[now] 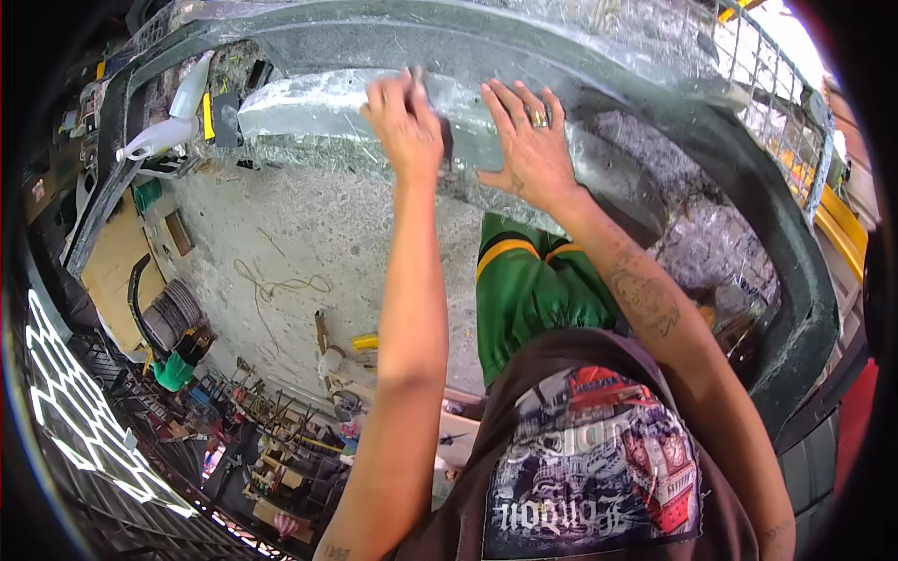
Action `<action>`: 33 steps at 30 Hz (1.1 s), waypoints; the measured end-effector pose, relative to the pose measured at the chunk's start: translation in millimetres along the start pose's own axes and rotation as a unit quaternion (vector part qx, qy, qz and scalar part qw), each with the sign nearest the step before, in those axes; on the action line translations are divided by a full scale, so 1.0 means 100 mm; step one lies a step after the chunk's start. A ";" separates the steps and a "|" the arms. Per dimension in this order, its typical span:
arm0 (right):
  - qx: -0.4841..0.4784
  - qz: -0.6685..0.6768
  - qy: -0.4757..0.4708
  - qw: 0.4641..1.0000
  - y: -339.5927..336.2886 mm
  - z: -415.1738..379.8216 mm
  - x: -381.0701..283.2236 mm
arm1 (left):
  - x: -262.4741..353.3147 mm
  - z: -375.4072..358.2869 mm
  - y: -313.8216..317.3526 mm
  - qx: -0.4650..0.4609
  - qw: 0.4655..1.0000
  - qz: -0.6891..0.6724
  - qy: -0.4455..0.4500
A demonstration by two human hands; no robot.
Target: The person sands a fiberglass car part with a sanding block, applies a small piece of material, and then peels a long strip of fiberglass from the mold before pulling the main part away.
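Note:
A large dark grey-green moulded piece that looks like a vehicle bumper (327, 47) arches across the top and down the right side. Pale, dusty scuffs cover its inner band. My left hand (404, 122) is on that band near the middle, fingers bent and pressed together. Whatever it may grip is hidden, and its fingertips are slightly blurred. To its right, my right hand (528, 136) lies flat on the surface with fingers spread and a ring on one finger.
A white spray bottle (173, 131) lies at the upper left beside a yellow-and-black strip (208, 117). Wire mesh (772, 84) stands at upper right. On the concrete floor (309, 224) are a loose cord (281, 285) and stacked tyres (168, 313). Another person (178, 369) is at the left.

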State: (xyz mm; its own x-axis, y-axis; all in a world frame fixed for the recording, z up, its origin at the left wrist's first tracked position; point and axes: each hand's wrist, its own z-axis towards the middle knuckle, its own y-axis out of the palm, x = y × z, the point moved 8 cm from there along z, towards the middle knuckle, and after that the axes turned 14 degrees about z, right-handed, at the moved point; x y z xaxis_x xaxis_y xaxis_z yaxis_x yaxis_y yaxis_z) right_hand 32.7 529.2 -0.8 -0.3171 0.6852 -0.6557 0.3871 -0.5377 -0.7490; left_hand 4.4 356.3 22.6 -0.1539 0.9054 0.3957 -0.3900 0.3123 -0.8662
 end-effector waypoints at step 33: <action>-0.005 0.000 -0.001 1.000 -0.02 -0.05 -0.01 | 0.07 -0.03 -0.02 -0.008 1.000 0.015 0.024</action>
State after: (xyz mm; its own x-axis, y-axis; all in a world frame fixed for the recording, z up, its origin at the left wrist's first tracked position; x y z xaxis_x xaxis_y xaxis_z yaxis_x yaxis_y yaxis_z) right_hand 36.5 531.4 1.7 -0.3196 0.6842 -0.6555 0.3963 -0.5319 -0.7484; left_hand 6.9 362.3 26.5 -0.1220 0.9267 0.3554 -0.3712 0.2895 -0.8823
